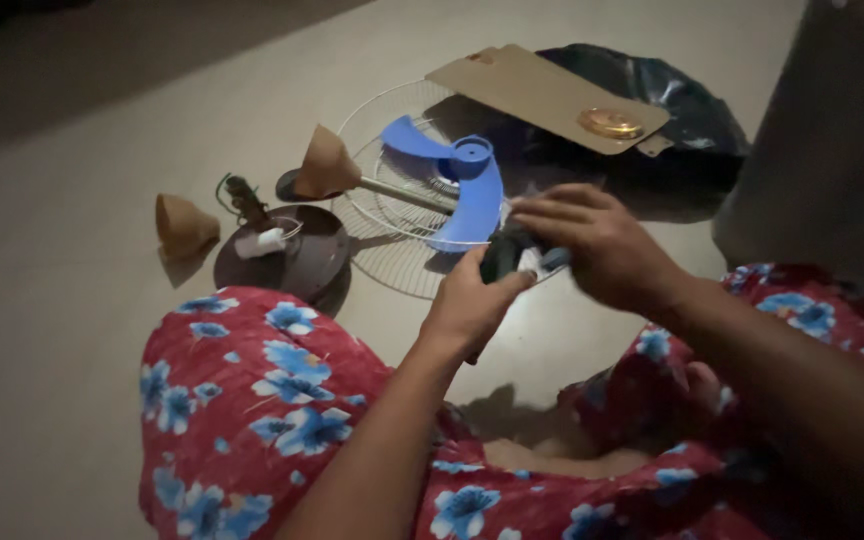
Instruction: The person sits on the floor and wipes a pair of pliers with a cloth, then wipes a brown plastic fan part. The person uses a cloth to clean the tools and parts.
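Your left hand [470, 305] and right hand [597, 240]: both bare, no rings, watch or gloves showing. Forearms uncovered, no sleeve reaching into view. You wear a red garment [252, 400] printed with blue and pale-blue flowers, white at the petal centres. Cloth covers both knees, at 7 o'clock and 4 o'clock of the view. Fabric looks thin and loosely draped, creased between the knees.

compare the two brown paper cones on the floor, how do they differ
The left cone lies alone on the bare floor, tip pointing up and left; the right cone sits by the wire fan grille, capping the end of a metal rod. The left one is farther from both hands; the right one is nearer the blue fan blade. Both are tan paper cones of similar size, untouched by either hand.
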